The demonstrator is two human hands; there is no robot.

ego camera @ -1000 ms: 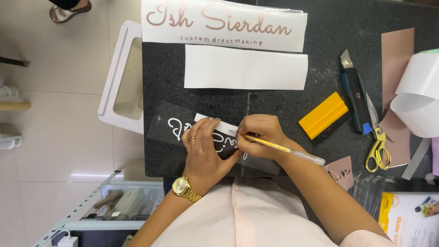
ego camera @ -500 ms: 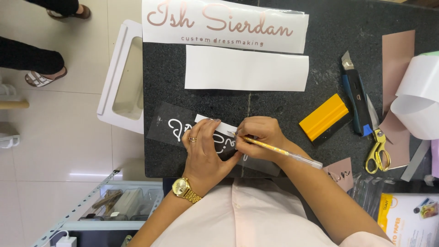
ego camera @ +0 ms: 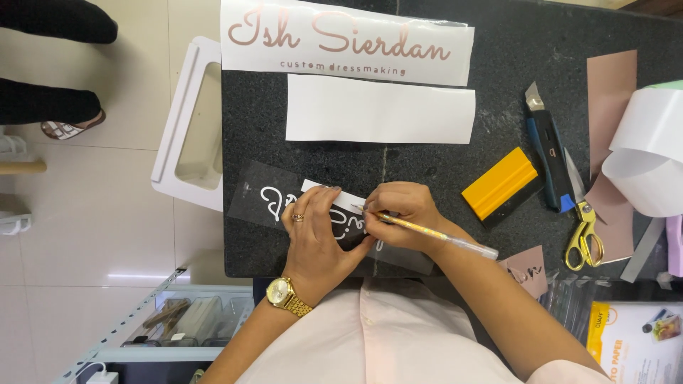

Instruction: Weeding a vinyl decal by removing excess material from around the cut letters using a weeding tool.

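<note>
A dark translucent vinyl strip with white curly cut-out shapes lies at the near edge of the black stone-like tabletop. Its middle is hidden under both hands, so the shapes there cannot be read. The left hand presses flat on it, fingers spread. The right hand pinches a thin yellow pen-shaped tool, tip on the strip. Farther off lies a blank white rectangular sheet.

Squeegee left of knife
</note>
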